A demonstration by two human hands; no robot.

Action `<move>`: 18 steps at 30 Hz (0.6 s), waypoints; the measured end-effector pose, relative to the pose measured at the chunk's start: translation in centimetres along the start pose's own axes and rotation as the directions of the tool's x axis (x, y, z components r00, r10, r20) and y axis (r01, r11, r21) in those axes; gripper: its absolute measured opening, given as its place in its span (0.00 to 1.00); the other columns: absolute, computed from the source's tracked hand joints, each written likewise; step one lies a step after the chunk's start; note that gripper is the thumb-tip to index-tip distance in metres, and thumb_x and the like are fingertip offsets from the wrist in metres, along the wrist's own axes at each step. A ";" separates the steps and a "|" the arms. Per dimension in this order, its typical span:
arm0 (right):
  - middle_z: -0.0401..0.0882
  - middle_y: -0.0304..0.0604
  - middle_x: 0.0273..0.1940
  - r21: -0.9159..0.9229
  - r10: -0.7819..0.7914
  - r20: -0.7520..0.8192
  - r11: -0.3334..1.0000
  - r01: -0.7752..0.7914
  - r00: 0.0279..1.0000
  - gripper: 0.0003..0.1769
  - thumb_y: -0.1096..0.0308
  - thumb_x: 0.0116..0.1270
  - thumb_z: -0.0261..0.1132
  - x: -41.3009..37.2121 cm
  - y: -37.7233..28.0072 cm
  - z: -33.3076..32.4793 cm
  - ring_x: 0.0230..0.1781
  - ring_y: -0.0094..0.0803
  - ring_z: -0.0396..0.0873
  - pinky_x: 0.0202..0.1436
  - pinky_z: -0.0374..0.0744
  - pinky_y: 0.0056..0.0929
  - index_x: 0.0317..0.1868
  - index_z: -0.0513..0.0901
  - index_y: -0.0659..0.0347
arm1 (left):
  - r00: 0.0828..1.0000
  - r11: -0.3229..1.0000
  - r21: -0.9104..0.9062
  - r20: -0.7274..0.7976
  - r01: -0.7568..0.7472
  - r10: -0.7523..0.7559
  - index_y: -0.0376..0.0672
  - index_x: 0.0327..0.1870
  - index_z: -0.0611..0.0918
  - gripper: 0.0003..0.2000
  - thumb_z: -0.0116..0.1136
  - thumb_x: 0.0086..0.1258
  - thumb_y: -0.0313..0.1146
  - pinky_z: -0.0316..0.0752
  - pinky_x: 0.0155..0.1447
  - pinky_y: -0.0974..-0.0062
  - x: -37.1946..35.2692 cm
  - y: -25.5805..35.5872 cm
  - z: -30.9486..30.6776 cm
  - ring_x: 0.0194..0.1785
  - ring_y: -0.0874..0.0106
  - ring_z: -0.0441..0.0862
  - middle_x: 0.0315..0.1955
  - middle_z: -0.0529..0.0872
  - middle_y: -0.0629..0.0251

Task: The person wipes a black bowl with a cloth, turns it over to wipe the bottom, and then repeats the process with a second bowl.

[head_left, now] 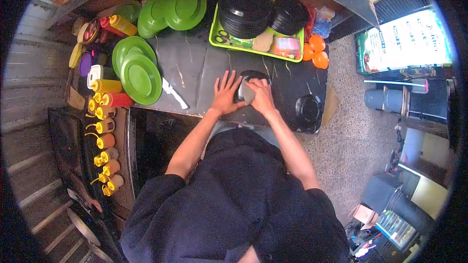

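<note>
A small black plate lies on the dark marbled counter in front of me, partly covered by my hands. My left hand is flat at its left side, fingers spread, with the thumb reaching toward the plate. My right hand presses down on the plate with bent fingers, closed over a greyish pad-like thing whose kind I cannot make out. Another black plate lies apart at the counter's right front corner.
A green tray at the back carries stacked black plates. Green plates and a white-handled knife lie to the left. Sauce bottles line the left edge. Orange cups stand at the back right.
</note>
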State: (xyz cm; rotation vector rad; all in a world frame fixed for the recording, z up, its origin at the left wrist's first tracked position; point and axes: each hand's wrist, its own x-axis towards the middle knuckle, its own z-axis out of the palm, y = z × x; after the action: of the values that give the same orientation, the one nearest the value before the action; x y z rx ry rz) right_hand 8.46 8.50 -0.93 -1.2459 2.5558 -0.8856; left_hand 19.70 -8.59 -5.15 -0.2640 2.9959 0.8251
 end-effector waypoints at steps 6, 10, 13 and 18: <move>0.87 0.38 0.54 -0.017 -0.024 0.247 0.999 0.029 0.969 0.31 0.79 0.48 0.77 -1.3 1.6 -4.2 0.57 0.45 0.79 0.62 0.77 0.45 0.57 0.92 0.52 | 0.999 0.999 -0.050 -0.034 0.012 -0.014 0.54 0.87 0.62 0.58 0.77 0.55 0.65 0.34 0.88 0.39 -0.2 0.4 -0.3 0.92 0.54 0.39 0.90 0.50 0.58; 0.88 0.42 0.49 -0.031 0.063 0.194 0.998 -0.058 0.979 0.27 0.79 0.47 0.76 -0.6 4.1 -5.7 0.53 0.49 0.81 0.59 0.79 0.45 0.52 0.93 0.53 | 0.997 0.999 -0.051 -0.073 -0.001 -0.003 0.55 0.87 0.64 0.58 0.76 0.54 0.69 0.34 0.88 0.39 -0.1 0.3 -0.3 0.92 0.54 0.39 0.89 0.50 0.58; 0.88 0.43 0.49 -0.003 0.084 0.019 0.996 -0.084 0.996 0.27 0.78 0.47 0.77 0.2 5.5 -4.3 0.53 0.51 0.81 0.59 0.80 0.45 0.52 0.93 0.54 | 0.997 0.999 -0.049 -0.077 -0.001 -0.003 0.55 0.86 0.65 0.58 0.75 0.53 0.70 0.35 0.88 0.39 -0.2 0.3 0.1 0.92 0.54 0.40 0.89 0.51 0.58; 0.88 0.44 0.51 0.011 0.063 -0.054 0.998 -0.063 0.997 0.26 0.77 0.47 0.77 1.8 3.6 -1.8 0.53 0.50 0.81 0.62 0.78 0.42 0.51 0.91 0.59 | 0.995 0.997 -0.070 -0.098 -0.028 0.021 0.55 0.86 0.65 0.57 0.76 0.54 0.68 0.35 0.88 0.39 -0.2 -0.3 0.3 0.92 0.55 0.40 0.89 0.51 0.58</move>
State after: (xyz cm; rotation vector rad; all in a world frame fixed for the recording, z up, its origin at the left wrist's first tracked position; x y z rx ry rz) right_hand 4.16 9.63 -1.33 -1.1473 2.6137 -0.9293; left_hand 19.93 -8.70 -5.58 -0.2782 3.0692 0.9495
